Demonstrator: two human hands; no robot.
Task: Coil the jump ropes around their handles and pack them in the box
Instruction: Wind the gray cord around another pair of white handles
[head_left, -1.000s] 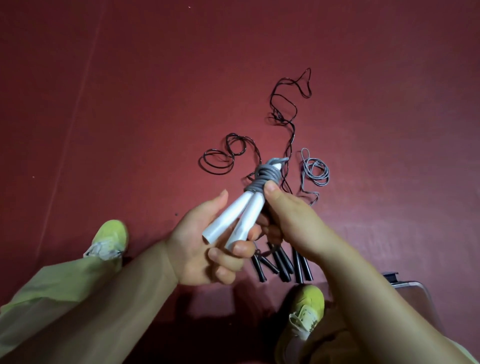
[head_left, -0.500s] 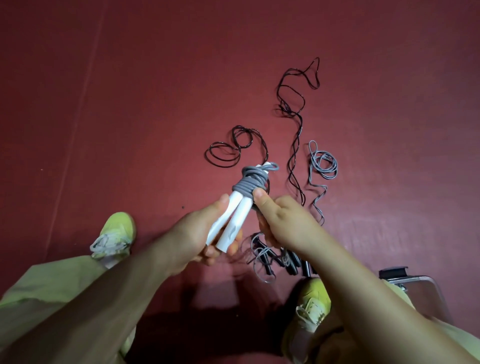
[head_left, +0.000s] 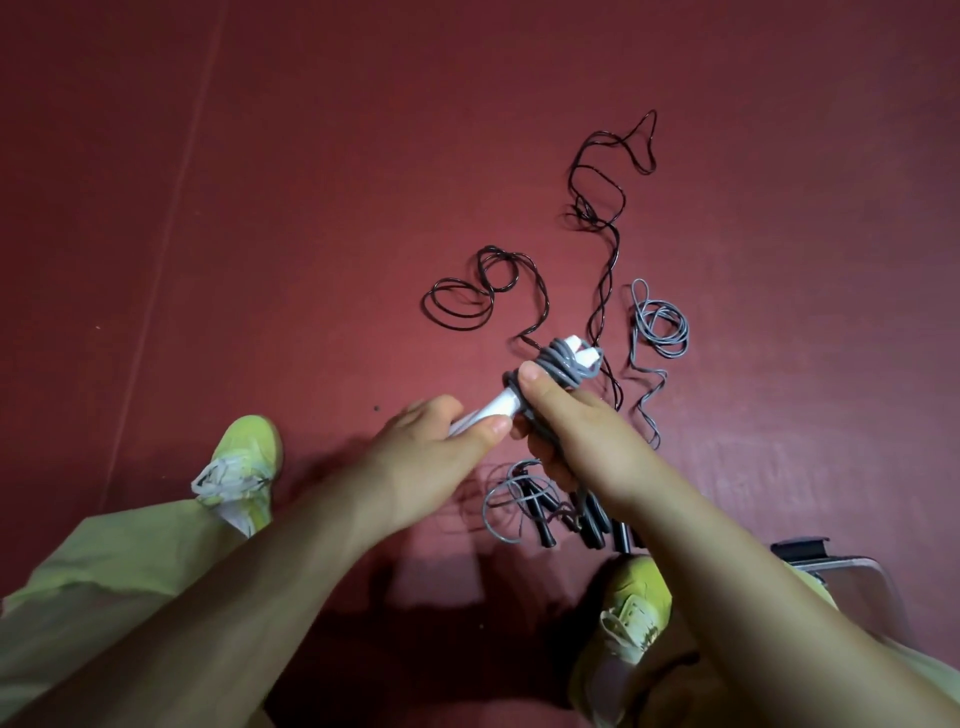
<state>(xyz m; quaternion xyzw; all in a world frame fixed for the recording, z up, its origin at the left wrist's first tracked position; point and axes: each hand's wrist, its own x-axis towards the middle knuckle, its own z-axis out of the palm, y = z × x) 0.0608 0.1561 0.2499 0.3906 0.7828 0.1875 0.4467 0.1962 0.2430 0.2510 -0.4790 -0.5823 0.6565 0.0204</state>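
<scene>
Two white handles (head_left: 496, 408) are held side by side above the red floor, with grey rope (head_left: 561, 364) wound round their far end. My left hand (head_left: 431, 457) grips the near ends of the handles. My right hand (head_left: 566, 431) holds the grey rope against the handles, thumb pressed on the coil. A loose length of the same grey rope (head_left: 657, 332) trails on the floor to the right. Black ropes (head_left: 602, 218) lie in loops further out, and their black handles (head_left: 587, 519) lie under my right wrist.
The corner of a grey box with a dark latch (head_left: 831, 566) shows at the lower right. My two yellow-green shoes (head_left: 244, 462) (head_left: 631, 608) stand on the floor to either side. A small grey rope loop (head_left: 501, 512) lies by the black handles.
The handles have tilted flatter and moved slightly right. My left hand has closed further over their near ends, and my right thumb has shifted up onto the coil, which has more grey rope on it.
</scene>
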